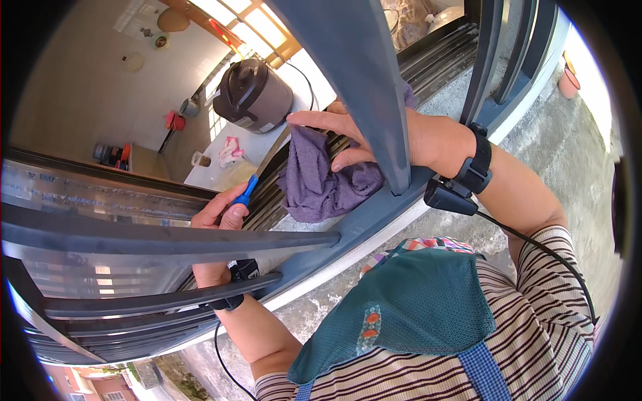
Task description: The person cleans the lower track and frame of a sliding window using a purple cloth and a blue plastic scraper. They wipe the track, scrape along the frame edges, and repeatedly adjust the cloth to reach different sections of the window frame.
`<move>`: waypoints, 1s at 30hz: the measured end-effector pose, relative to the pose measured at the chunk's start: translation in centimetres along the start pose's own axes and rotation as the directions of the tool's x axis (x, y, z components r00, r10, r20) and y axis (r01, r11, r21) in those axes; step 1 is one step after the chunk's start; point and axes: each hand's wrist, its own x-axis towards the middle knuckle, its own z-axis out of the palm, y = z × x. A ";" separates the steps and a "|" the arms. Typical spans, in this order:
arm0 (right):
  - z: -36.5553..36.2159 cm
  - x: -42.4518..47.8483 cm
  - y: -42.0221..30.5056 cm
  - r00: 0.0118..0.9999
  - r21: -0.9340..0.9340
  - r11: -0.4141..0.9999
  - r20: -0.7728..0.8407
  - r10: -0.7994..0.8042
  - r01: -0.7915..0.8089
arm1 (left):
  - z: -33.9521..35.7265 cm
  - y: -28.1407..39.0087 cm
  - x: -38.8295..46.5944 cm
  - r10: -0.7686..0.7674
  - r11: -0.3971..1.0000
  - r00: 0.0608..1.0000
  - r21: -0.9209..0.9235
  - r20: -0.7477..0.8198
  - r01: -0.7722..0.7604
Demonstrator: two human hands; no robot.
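Note:
Both of my arms reach between grey metal window bars (371, 95). My left hand (218, 210) grips a small blue plastic tool (246, 193) between thumb and fingers; its lower end is hidden in the hand. A crumpled purple cloth (321, 185) lies across the sliding-window track (268, 193) and sill. Over that cloth is my right hand (351, 133), its index finger stretched towards the cloth's raised corner and its thumb near the folds. One bar covers part of this hand, so whether it pinches the cloth does not show.
Beyond the track, a dark rice cooker (253, 95) with a cord stands on a white counter (215, 165), near a pink-and-white cloth (230, 150) and a small cup (200, 159). A sliding glass panel (100, 190) is at left. A grey lower rail (306, 255) crosses before me.

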 end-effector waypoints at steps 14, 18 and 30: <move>1.2 6.5 -3.0 0.958 0.164 0.986 0.284 -0.049 0.002 | -2.8 -1.3 -3.5 0.108 0.993 0.974 0.074 -0.199 -0.095; 2.9 4.9 1.2 0.977 0.104 0.976 -0.113 -0.179 0.191 | -2.2 -1.7 -3.2 0.124 0.938 0.989 0.336 -0.086 -0.088; 0.4 -6.3 0.8 0.998 -0.498 0.866 -0.005 -0.057 0.047 | -2.7 0.2 -2.6 0.082 0.874 0.995 0.477 0.051 -0.096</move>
